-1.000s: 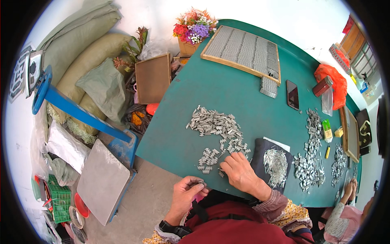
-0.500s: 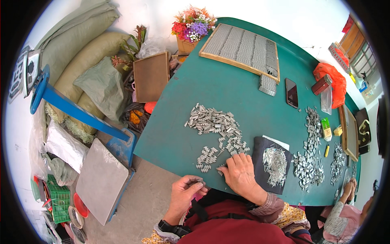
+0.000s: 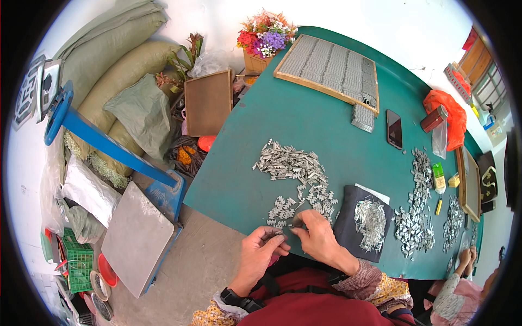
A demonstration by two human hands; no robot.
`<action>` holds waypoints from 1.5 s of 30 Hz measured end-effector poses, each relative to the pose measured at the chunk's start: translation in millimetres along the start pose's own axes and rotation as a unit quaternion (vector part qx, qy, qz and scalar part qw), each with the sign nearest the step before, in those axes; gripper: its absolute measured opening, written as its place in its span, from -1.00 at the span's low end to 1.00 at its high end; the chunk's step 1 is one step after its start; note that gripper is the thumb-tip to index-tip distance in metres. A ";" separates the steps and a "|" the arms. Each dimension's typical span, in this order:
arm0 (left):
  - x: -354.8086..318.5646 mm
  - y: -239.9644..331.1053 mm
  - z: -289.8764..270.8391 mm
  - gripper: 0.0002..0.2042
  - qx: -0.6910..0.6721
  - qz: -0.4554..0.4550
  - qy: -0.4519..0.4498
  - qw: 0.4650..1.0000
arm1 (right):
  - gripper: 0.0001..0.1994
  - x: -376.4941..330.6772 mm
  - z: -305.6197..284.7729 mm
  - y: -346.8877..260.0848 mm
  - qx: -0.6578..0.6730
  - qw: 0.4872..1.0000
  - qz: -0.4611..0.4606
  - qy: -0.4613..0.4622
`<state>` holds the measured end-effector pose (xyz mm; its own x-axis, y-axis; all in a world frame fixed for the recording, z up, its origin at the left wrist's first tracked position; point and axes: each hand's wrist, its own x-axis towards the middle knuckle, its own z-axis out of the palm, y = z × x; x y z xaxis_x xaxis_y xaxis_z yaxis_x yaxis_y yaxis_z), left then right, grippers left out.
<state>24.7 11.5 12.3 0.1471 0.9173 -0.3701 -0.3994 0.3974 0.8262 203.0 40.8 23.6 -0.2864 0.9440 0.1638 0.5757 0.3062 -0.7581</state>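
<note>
- Both hands have come closer together: the left hand has moved up and rightward, and the right hand has shifted slightly left to meet it at the near edge of the green counter.
- Left fingers are pinched narrow around a small grey metal piece, mostly hidden by the fingertips.
- Right thumb and forefinger are nearly together, just beside the left fingertips; whether they hold anything, I cannot tell.
- Just beyond the hands, a few flat notched metal pieces lie loosely spread, trailing from a larger heap of similar pieces.
- Near the right forearm, a dark cloth carries a pile of thin silvery pins.
- At the far side is a wood-framed tray packed with rows of grey metal parts; a black phone lies to its right.
- Farther right, a long scatter of shiny metal parts stretches toward a co-worker's hands at the counter's edge.
- Left of the counter stands a blue platform scale with a grey plate.
</note>
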 end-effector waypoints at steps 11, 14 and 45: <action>4.6 -4.3 4.4 -0.92 0.044 0.028 -0.028 0.998 | -0.81 -9.0 -3.9 -14.7 0.089 0.995 0.035 -0.006; 3.8 -2.0 4.0 -0.90 0.067 0.007 -0.030 0.997 | -0.81 -11.3 -2.6 -12.5 0.092 0.995 0.038 -0.009; 2.8 -3.9 -5.3 -0.87 0.018 0.005 -0.007 1.000 | -0.81 23.0 5.7 9.0 -0.016 0.999 -0.033 0.014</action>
<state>21.9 12.4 5.8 0.1564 0.9211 -0.3565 -0.3678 0.3893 0.8445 197.2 64.6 16.9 -0.3032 0.9244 0.2315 0.5800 0.3718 -0.7248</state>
